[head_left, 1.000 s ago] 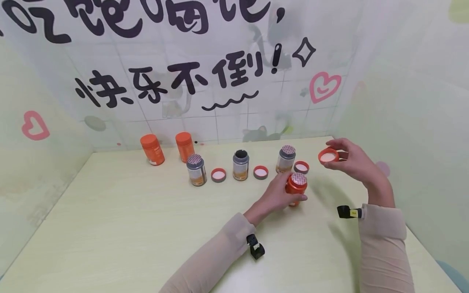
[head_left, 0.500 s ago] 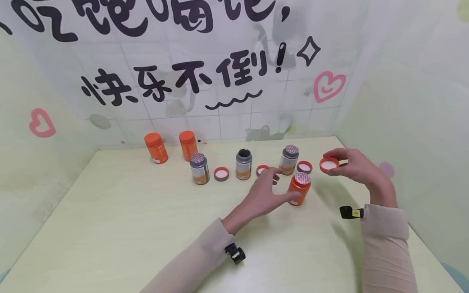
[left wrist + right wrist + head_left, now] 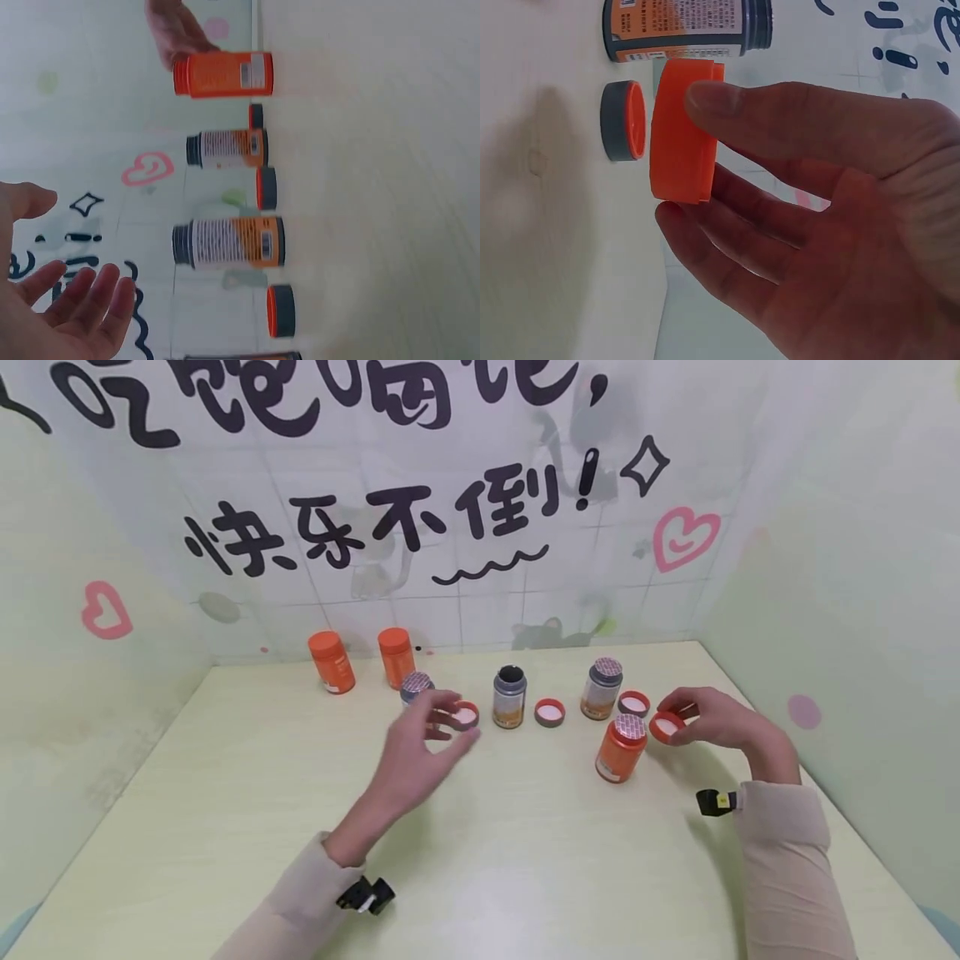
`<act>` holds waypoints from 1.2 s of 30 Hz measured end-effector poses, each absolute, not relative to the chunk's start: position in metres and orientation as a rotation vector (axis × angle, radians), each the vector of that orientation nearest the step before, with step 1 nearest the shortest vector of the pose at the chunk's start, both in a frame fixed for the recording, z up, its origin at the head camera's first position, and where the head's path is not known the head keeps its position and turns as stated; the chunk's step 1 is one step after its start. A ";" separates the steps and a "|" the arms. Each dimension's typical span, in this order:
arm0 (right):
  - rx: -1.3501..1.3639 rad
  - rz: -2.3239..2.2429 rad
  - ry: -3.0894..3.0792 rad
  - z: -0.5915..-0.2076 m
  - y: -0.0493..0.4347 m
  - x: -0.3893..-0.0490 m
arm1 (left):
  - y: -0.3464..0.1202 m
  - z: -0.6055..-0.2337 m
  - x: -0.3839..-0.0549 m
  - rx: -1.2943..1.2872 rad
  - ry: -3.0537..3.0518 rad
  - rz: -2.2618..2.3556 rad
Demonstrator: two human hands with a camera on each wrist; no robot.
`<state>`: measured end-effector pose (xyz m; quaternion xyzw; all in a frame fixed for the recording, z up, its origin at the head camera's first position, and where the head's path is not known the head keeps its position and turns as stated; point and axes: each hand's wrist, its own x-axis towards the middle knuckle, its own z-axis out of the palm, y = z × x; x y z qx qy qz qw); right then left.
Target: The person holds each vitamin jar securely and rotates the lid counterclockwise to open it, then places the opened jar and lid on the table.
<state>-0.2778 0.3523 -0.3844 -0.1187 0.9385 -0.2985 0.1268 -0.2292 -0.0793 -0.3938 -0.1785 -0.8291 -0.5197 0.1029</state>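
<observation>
My right hand (image 3: 720, 722) pinches an orange screw cap (image 3: 682, 131) between thumb and fingers, its pale liner facing up in the head view. Just left of it stands an orange jar (image 3: 622, 748) with a patterned foil seal over its mouth. My left hand (image 3: 412, 756) has nothing in it; its fingers are spread and loosely bent. It overlaps a foil-sealed grey jar (image 3: 417, 685) and the grey cap (image 3: 467, 716) beside that jar, hiding most of the jar. An uncovered grey jar (image 3: 509, 697) shows a dark mouth, with another upturned cap (image 3: 550, 712) at its right.
Behind the orange jar is a further grey jar (image 3: 602, 688) with a foil seal, and a liner-up cap (image 3: 633, 703) lies by it. Two orange jars with lids on, one (image 3: 332, 662) left of the other (image 3: 397, 657), stand near the back wall.
My left hand has let go of the orange jar and swung left to the leftmost grey jar. My right hand has lowered the orange cap towards the table, close to the orange jar.
</observation>
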 end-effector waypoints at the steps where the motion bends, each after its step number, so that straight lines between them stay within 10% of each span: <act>1: -0.351 -0.863 2.720 -0.386 0.353 -0.278 | -0.088 -0.393 -0.232 -0.483 -2.430 -1.535; 18: -0.173 -0.745 2.460 -0.411 0.352 -0.283 | -0.216 -0.413 -0.315 0.366 -2.304 -1.524; 36: -0.127 -0.738 2.448 -0.405 0.348 -0.283 | -0.261 -0.440 -0.383 0.440 -2.549 -1.611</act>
